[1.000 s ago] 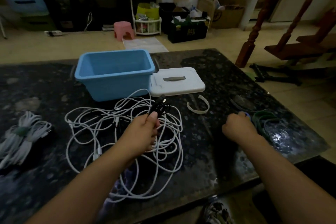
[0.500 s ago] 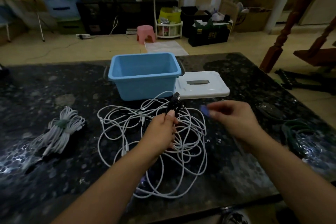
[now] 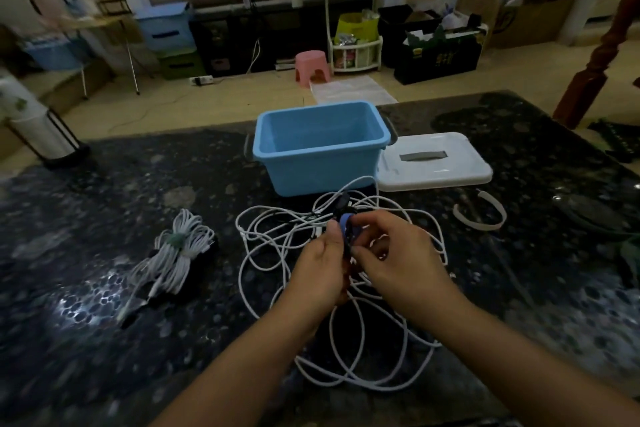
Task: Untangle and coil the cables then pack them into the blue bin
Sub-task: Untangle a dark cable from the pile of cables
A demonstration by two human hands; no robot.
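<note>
Both hands meet above the loose tangle of white cables (image 3: 346, 305) on the dark speckled stone table (image 3: 104, 288); the left hand (image 3: 322, 267) grips a small black cable bundle (image 3: 341, 208); the right hand (image 3: 398, 263) pinches a blue strap (image 3: 345, 224) against it; the open blue plastic bin (image 3: 322, 149) stands just behind, a white lid (image 3: 433, 163) beside it; a tied white coil (image 3: 176, 253) lies left.

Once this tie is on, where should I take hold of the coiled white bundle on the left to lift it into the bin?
Grip the coiled white bundle at its green tie, coming from above with the left hand. The strands look cinched there, so they should lift together; its loose plug ends trail toward you.
</note>
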